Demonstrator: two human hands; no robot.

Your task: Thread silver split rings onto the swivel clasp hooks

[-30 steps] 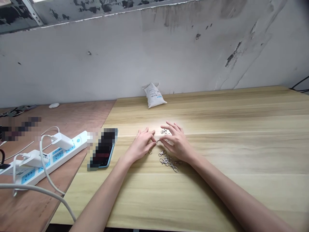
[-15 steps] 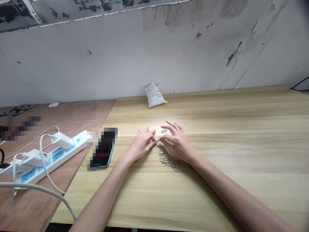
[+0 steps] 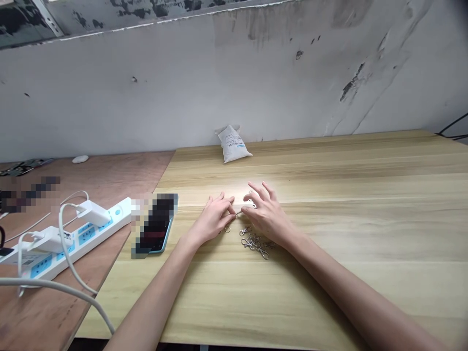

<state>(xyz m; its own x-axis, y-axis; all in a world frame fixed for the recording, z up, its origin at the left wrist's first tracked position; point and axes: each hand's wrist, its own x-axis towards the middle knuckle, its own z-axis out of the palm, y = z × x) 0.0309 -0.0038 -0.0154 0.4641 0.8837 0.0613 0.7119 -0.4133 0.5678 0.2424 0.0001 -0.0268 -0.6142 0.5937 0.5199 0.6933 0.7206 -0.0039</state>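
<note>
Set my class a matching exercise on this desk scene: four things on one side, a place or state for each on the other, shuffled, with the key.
1. white power strip with blue sockets
2. pile of silver metal clasps
3. white packet with a printed label
4. small silver metal piece

A. heaped closer to the right hand than the left hand
B. between both hands' fingertips
C. beside the grey wall
D. has white chargers plugged in

Pairs: 1-D, 2-A, 3-C, 4-B

The clasps [image 3: 253, 242] are silver, the tabletop [image 3: 365, 209] yellow with brown grain. From the clasps, 12 o'clock: white bag [image 3: 234, 146], black print, blue patch; 9 o'clock: light-blue-edged phone [image 3: 158, 228]; farther, a white power strip [image 3: 77, 245] with blue panels [image 3: 87, 234].
</note>
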